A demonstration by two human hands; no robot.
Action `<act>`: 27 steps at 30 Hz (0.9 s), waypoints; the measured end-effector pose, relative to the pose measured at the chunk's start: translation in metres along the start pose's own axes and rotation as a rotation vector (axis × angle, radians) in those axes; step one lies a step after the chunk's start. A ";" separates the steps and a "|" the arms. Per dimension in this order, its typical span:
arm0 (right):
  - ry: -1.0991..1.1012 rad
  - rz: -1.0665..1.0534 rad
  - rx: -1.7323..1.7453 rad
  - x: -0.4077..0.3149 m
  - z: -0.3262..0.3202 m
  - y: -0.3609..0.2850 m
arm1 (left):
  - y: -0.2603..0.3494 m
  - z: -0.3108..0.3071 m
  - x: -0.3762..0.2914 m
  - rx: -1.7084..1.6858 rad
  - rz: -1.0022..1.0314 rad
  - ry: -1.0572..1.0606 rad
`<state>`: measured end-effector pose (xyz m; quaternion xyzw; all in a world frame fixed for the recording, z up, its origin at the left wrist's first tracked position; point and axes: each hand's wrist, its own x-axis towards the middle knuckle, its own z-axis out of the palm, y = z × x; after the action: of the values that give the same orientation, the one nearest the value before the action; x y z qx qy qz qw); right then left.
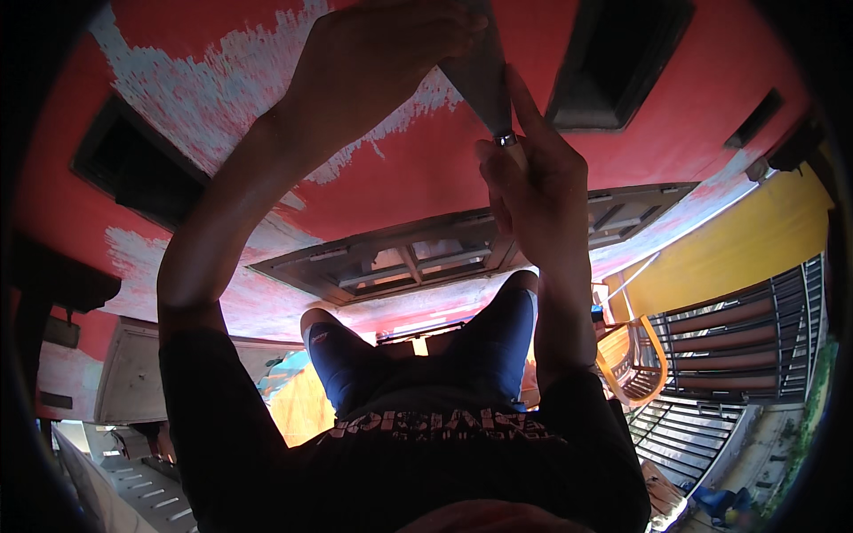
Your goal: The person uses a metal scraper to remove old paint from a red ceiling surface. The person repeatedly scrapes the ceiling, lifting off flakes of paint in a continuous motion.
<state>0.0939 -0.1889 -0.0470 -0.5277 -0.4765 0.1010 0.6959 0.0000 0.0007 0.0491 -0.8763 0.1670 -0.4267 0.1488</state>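
A putty knife with a metal blade [485, 86], a shiny ferrule and a light handle stands out before a red painted wall [413, 163]. My right hand [543, 180] grips its handle, the index finger stretched along the blade's edge. At the top of the view, my left hand [393, 46] reaches across, its fingertips over the upper part of the blade. Shadow and the picture's rim hide what else the left fingers may hold. Rough pale patches [180, 86] spread over the red paint, behind and beside my left forearm.
Dark framed recesses [613, 60] open in the wall on both sides. Below the hands is a wooden window frame [413, 260] with panes. A wooden chair [650, 360] and a dark metal railing [726, 333] stand at the right, beside a yellow wall [740, 246]. A grey cabinet [130, 373] is at left.
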 end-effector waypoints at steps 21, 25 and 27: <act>-0.048 0.092 0.021 -0.004 -0.015 0.006 | 0.001 0.019 -0.011 0.056 0.011 0.021; -0.065 0.129 0.016 -0.028 -0.008 0.034 | 0.026 0.028 -0.035 0.021 0.010 -0.029; -0.071 0.121 -0.021 -0.035 -0.008 0.047 | 0.031 0.035 -0.042 0.010 -0.028 0.006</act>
<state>0.0984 -0.1966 -0.1052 -0.5591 -0.4691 0.1566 0.6655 -0.0015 -0.0060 -0.0130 -0.8764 0.1531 -0.4324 0.1469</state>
